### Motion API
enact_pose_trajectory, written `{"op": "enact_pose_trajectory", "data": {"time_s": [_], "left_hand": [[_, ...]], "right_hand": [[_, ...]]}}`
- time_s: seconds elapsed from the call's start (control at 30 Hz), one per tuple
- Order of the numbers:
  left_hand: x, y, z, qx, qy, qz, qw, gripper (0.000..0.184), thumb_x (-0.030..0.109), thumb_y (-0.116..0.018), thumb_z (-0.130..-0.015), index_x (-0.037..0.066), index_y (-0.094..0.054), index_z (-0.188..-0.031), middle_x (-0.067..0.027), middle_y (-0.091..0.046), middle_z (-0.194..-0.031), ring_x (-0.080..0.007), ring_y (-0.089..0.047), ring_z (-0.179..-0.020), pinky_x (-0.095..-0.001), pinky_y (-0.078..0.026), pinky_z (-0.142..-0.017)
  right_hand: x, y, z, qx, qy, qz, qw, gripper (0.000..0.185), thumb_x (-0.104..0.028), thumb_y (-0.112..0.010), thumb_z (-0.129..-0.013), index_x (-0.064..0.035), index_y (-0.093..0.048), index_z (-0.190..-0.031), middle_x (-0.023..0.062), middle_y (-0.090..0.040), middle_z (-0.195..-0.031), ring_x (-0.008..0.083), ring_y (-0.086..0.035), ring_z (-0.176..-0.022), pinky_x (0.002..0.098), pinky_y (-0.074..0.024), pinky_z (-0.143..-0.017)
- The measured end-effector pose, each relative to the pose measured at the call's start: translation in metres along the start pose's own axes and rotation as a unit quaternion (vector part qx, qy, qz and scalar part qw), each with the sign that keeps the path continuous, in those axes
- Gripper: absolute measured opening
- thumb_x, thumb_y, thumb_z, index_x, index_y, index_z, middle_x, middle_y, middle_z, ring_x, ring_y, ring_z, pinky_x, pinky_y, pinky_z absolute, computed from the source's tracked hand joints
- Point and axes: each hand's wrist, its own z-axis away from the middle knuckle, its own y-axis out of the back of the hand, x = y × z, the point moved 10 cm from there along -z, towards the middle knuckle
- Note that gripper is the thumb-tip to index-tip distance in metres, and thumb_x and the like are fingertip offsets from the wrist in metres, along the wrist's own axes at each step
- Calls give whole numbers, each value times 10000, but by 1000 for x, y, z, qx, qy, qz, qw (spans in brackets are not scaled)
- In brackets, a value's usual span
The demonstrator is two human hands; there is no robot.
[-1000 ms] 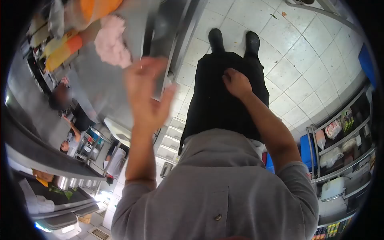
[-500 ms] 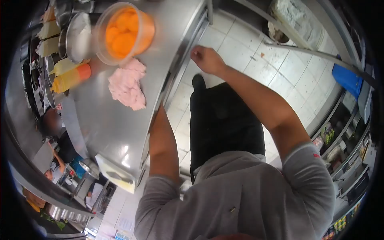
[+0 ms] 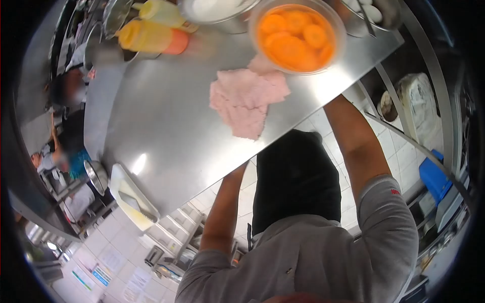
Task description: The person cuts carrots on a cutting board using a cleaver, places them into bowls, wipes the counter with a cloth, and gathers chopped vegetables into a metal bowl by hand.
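Both of my hands are hidden beneath the steel table [image 3: 166,101]; only the forearms show, passing under its front edge. My left forearm [image 3: 230,202] goes under near the middle of that edge, my right forearm [image 3: 356,129] farther right. On the tabletop above lies a crumpled pink cloth [image 3: 242,101]. A clear round tub [image 3: 342,38] stands behind it, overlapping the cloth's far end, with orange slices [image 3: 293,43] that look like carrot in liquid.
Squeeze bottles [image 3: 146,36], a bowl of white powder [image 3: 217,10] and a bowl with white eggs [image 3: 373,13] line the far side. A white tray [image 3: 121,187] with a grey blade-like tool sits at the left corner. Another person [image 3: 73,121] is beyond. Shelving [image 3: 394,93] is on the right.
My view and body have turned toward the table. My right hand, closed and over the floor before, has gone under the table edge. The left hand stays hidden.
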Motion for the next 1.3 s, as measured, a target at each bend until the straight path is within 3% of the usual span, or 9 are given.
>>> {"op": "enact_pose_trajectory", "data": {"time_s": [0.17, 0.27, 0.57, 0.67, 0.77, 0.9, 1.1, 1.2, 1.3], "left_hand": [[124, 41, 62, -107, -176, 82, 975, 230, -94, -632, -834, 7, -702, -1028, -185, -714, -1078, -409, -677, -1079, -536, -544, -1021], [175, 50, 126, -236, -197, 77, 948, 375, -75, -720, -774, 41, -740, -1131, -138, -712, -1129, -390, -653, -1178, -487, -571, -1063], [247, 231, 136, 11, -236, -4, 972, 413, -128, -601, -658, -8, -686, -1044, -174, -714, -1071, -417, -700, -1033, -554, -587, -890], [203, 260, 81, 124, -168, -119, 971, 222, -109, -554, -1020, -57, -642, -1218, -192, -644, -1134, -350, -660, -955, -432, -539, -866], [102, 279, 55, 184, 41, -126, 974, 160, 43, -597, -1115, -55, -628, -1237, -180, -640, -1100, -291, -631, -1004, -393, -538, -894], [44, 286, 32, 214, 52, -148, 964, 231, 113, -581, -1170, -81, -571, -1296, -185, -631, -1132, -271, -632, -1033, -390, -549, -937], [12, 299, 2, 207, 71, -352, 910, 545, 363, -548, -1192, -139, -534, -1403, -323, -610, -1337, -433, -631, -1203, -519, -482, -1132], [97, 262, 11, 221, -68, -383, 894, 556, 373, -494, -1209, -120, -480, -1465, -295, -570, -1379, -427, -592, -1232, -529, -459, -1130], [220, 165, 49, 40, -273, -373, 886, 415, 316, -322, -1223, -35, -544, -1245, -220, -576, -1227, -328, -598, -1109, -474, -486, -966]], "right_hand": [[5, -6, 5, -10, 15, 17, 1000, 392, -352, -711, -1018, -76, -710, -1295, 179, -786, -1251, 409, -766, -1132, 465, -622, -1005], [5, -3, 8, -13, 27, 19, 999, 420, -364, -722, -1011, -75, -702, -1314, 179, -782, -1272, 409, -765, -1145, 464, -621, -1014], [5, -12, 18, -10, 38, -7, 999, 508, -400, -755, -989, -73, -678, -1370, 181, -771, -1333, 410, -761, -1185, 462, -619, -1038], [5, -20, 18, -3, 37, -30, 999, 539, -412, -766, -982, -72, -669, -1388, 181, -767, -1354, 411, -759, -1198, 462, -618, -1047], [16, -36, 22, 18, 48, -51, 997, 570, -425, -777, -975, -71, -661, -1407, 182, -763, -1374, 411, -758, -1211, 461, -618, -1055], [70, -24, 60, -23, -190, -323, 927, 629, -353, -773, -956, 36, -595, -1417, 352, -744, -1267, 458, -736, -1235, 493, -617, -1060], [138, -6, 154, 34, -213, -410, 886, 492, -123, -645, -977, 58, -584, -1431, 349, -768, -1067, 525, -750, -1040, 553, -621, -965], [180, -11, 191, 61, -197, -434, 877, 466, -82, -620, -972, 41, -588, -1420, 358, -759, -1033, 532, -743, -1023, 589, -603, -939], [185, -20, 219, 40, -137, -304, 942, 216, -56, -614, -929, 61, -787, -984, 302, -776, -1049, 463, -757, -992, 531, -605, -946]]}}
